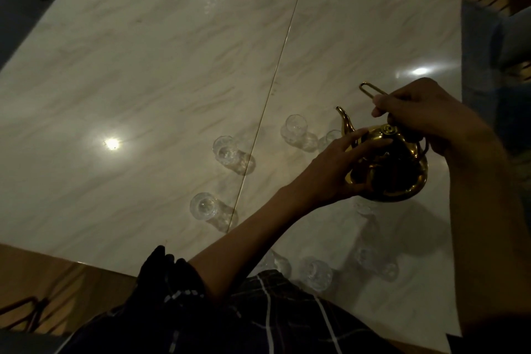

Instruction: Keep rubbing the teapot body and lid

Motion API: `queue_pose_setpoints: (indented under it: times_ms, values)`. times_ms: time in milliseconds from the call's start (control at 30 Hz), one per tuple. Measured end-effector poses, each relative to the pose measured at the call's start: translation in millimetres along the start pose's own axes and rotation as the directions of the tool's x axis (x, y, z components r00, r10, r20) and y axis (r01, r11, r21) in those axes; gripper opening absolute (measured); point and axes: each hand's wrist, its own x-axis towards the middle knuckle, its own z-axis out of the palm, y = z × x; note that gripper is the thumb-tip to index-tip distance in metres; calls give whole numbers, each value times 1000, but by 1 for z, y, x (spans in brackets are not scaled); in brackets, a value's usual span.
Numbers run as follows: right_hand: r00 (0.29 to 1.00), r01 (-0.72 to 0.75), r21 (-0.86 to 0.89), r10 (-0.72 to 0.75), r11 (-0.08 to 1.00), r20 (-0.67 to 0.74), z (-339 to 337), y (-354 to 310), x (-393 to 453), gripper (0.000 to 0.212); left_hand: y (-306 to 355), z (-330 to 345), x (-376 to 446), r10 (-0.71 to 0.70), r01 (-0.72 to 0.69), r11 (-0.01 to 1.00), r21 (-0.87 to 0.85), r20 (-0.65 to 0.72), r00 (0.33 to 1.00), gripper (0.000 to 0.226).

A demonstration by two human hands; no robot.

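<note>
On the left part of the table [129, 66] there is only the marble surface with light spots. Near the seam in the middle stand two small glasses: one [225, 152] on the seam's left side, another [204, 205] closer to your near edge. A third glass [296, 126] stands just right of the seam, beside the teapot's spout. More glasses [314, 271] stand along the near edge, by your left forearm; in the shadow they are hard to count.

Your left hand [333, 172] lies on the left side of the teapot [388, 169]. Its fingers are nearly straight and spread over the body and lid, and the thumb goes under the belly; it supports more than it grips. The teapot is above the right half of the table, near the right edge. I cannot tell if its base touches the surface.

Your right hand [422, 115] is above the teapot, fingers curled around the wire handle [370, 89], whose loop sticks out to the left. The spout points toward the far edge, away from you, so the pot's long axis runs from your body outward, between both hands.
</note>
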Motion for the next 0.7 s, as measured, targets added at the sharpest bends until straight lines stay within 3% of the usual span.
queue_pose_setpoints:
  times_ms: [333, 700]
  values:
    - [1000, -10, 23, 10, 1000, 29, 5, 4, 5, 26, -6, 2, 0, 51, -52, 998, -27, -54, 997, 76]
    - [999, -11, 39, 10, 999, 37, 18, 11, 16, 26, -15, 3, -7, -51, 51, 999, -14, 14, 999, 80]
